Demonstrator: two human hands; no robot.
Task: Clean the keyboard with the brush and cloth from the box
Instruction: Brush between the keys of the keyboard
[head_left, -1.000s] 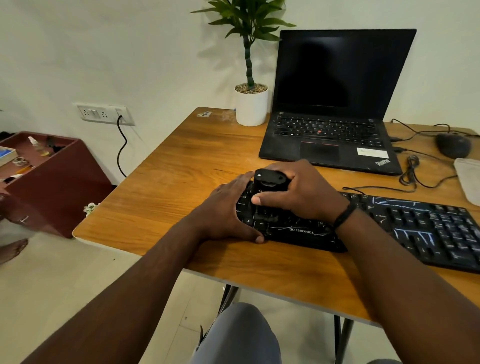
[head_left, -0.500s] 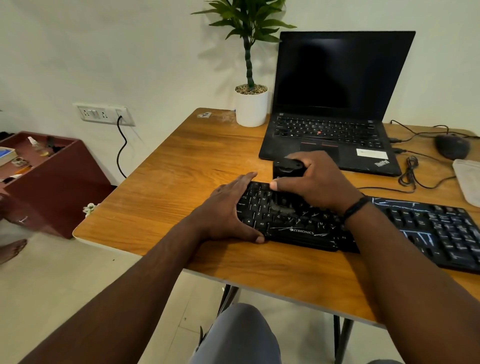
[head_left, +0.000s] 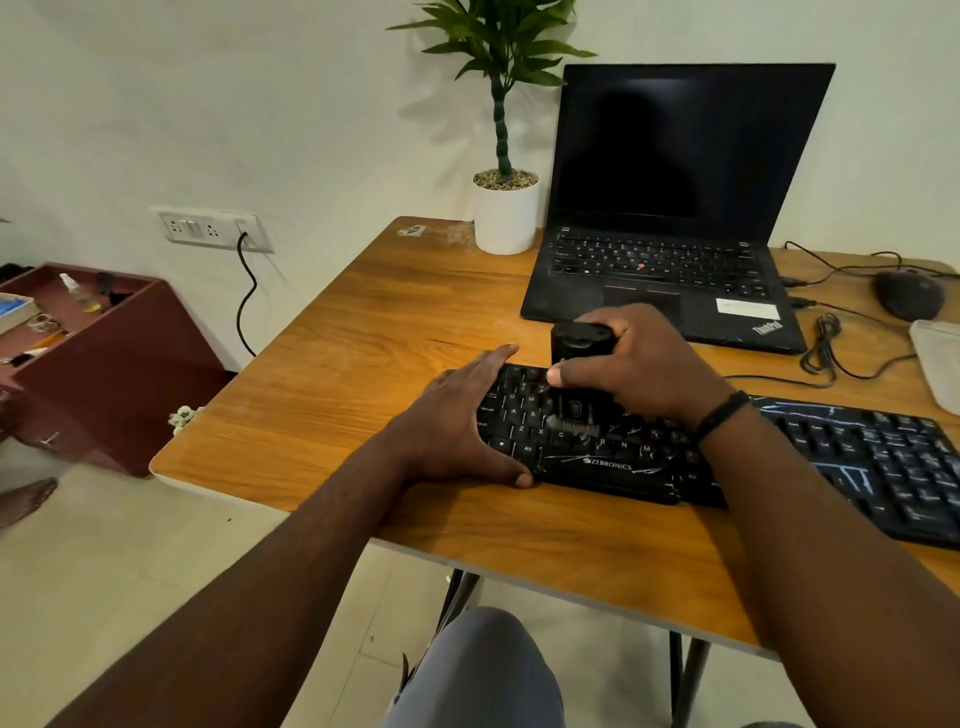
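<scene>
A black Zebronics keyboard (head_left: 613, 462) lies across the near part of the wooden table (head_left: 363, 353). My right hand (head_left: 644, 369) grips a chunky black brush (head_left: 576, 343) upright, its bristles down on the keys near the middle rows. My left hand (head_left: 457, 421) rests on the keyboard's left end, fingers straight over the far corner and thumb along the front edge. A pale cloth (head_left: 937, 358) lies at the table's right edge. The dark red box (head_left: 98, 353) stands on the floor to the left.
An open black laptop (head_left: 670, 208) sits behind the keyboard, with a potted plant (head_left: 506, 208) to its left. A black mouse (head_left: 909, 296) and coiled cables (head_left: 826, 348) lie at the right. A wall socket (head_left: 208, 228) with a plugged cable is at the left.
My right hand swept the brush from the keyboard's left keys toward the far edge, then back down onto the middle rows. My left hand has stayed on the keyboard's left end.
</scene>
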